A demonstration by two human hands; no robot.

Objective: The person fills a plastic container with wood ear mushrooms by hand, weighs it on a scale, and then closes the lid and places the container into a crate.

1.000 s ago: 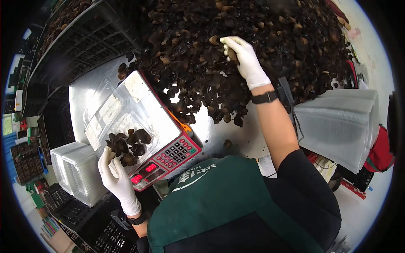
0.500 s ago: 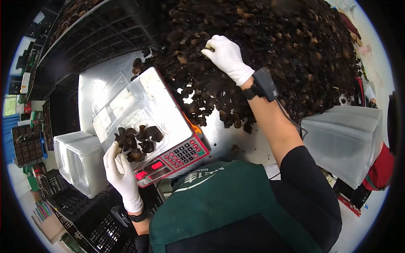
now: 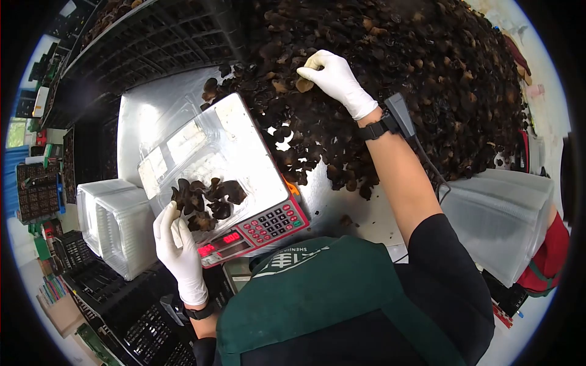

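Observation:
A digital scale with a red keypad panel carries an open clear plastic box. Several dark wood ear mushrooms lie in the box's near part. My left hand, in a white glove, is closed at the box's near left edge, fingertips beside the mushrooms. Over the large wood ear pile, my gloved right hand pinches thumb against fingers. A light brown wood ear shows at those fingertips, partly covered by the hand.
Stacked clear plastic boxes stand left and right of me. A black crate rises at the back left of the metal table. More black crates are low on the left. A cable runs from my right wrist.
My right hand has turned slightly and shifted a little right, and a light brown wood ear now shows at its fingertips. The left hand stays at the box edge; the view has shifted slightly.

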